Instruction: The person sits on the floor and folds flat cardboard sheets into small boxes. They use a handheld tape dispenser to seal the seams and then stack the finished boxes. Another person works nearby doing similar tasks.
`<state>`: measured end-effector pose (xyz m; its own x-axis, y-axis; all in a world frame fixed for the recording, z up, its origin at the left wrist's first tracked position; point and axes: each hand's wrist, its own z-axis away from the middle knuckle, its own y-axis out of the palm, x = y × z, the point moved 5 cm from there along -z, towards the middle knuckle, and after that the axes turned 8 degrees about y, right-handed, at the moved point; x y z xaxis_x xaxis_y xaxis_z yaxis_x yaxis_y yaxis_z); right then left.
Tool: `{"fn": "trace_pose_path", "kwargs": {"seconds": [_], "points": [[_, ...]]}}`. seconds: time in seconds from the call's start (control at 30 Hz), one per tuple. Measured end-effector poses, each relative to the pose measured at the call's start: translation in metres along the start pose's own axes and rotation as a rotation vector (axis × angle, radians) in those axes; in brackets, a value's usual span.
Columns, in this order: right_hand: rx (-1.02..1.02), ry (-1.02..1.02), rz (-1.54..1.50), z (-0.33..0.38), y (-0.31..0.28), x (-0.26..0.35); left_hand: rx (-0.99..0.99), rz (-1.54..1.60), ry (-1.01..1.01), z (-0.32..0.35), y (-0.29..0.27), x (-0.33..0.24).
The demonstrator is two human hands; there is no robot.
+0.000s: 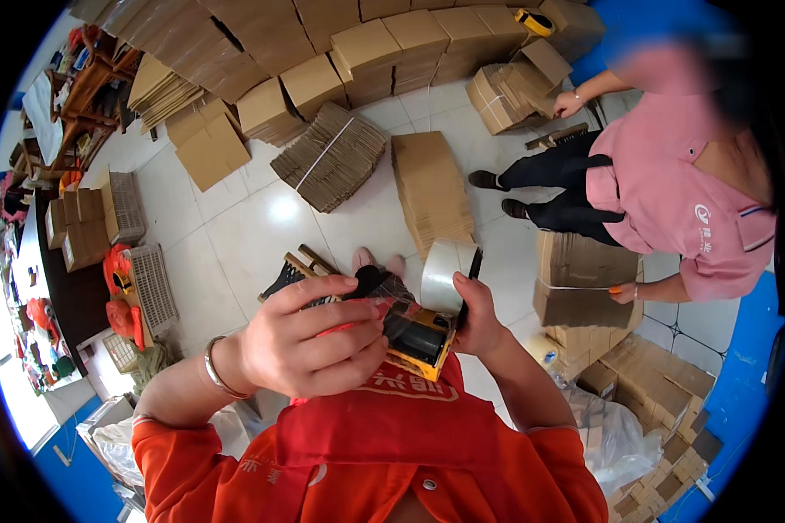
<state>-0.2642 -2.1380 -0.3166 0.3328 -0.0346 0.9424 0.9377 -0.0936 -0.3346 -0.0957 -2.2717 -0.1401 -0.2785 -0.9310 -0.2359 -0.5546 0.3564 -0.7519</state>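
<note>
Just in front of my chest is a yellow and black tape dispenser (419, 340). A wide roll of clear packing tape (445, 275) sits at its far end. My right hand (481, 318) grips the dispenser from the right, its thumb up against the roll. On the other side, my left hand (318, 336) has its fingers bent together over a loose stretch of the clear tape by the dispenser's front; the fingertips are partly hidden. A red apron (384, 427) hangs below both hands.
At right, a person in a pink shirt (645, 166) touches strapped cardboard stacks (589, 275). Flat cardboard (432, 187) and a strapped bundle (330, 157) lie on the tiled floor ahead. Boxes (410, 44) line the far wall; a grey crate (154, 288) stands left.
</note>
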Motion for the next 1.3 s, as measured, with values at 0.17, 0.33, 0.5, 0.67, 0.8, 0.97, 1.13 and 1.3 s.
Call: {"fn": "trace_pose_path", "kwargs": {"seconds": [0.17,0.33,0.5,0.67,0.8,0.97,1.13,1.3], "points": [[-0.151,-0.207,0.099,-0.029,-0.032,0.029,0.067,-0.026,0.044,-0.033,0.01,0.007],[-0.214,-0.333,0.173,-0.042,-0.052,0.04,0.118,-0.058,0.038,-0.057,0.016,0.007],[-0.098,-0.19,-0.011,-0.023,-0.049,-0.011,0.105,-0.055,-0.016,-0.067,0.026,0.01],[-0.17,-0.209,-0.082,-0.021,-0.058,-0.007,0.126,-0.045,-0.006,-0.074,0.035,0.013],[-0.218,-0.237,-0.071,-0.023,-0.069,-0.001,0.145,-0.037,0.033,-0.081,0.039,0.019],[-0.245,-0.246,-0.054,-0.029,-0.078,0.005,0.219,0.0,0.087,-0.087,0.042,0.027],[-0.21,-0.198,0.128,-0.034,-0.091,0.014,0.258,0.074,0.107,-0.098,0.047,0.034],[-0.176,-0.196,0.211,-0.025,-0.089,0.018,0.274,0.098,0.078,-0.092,0.048,0.026]]}}
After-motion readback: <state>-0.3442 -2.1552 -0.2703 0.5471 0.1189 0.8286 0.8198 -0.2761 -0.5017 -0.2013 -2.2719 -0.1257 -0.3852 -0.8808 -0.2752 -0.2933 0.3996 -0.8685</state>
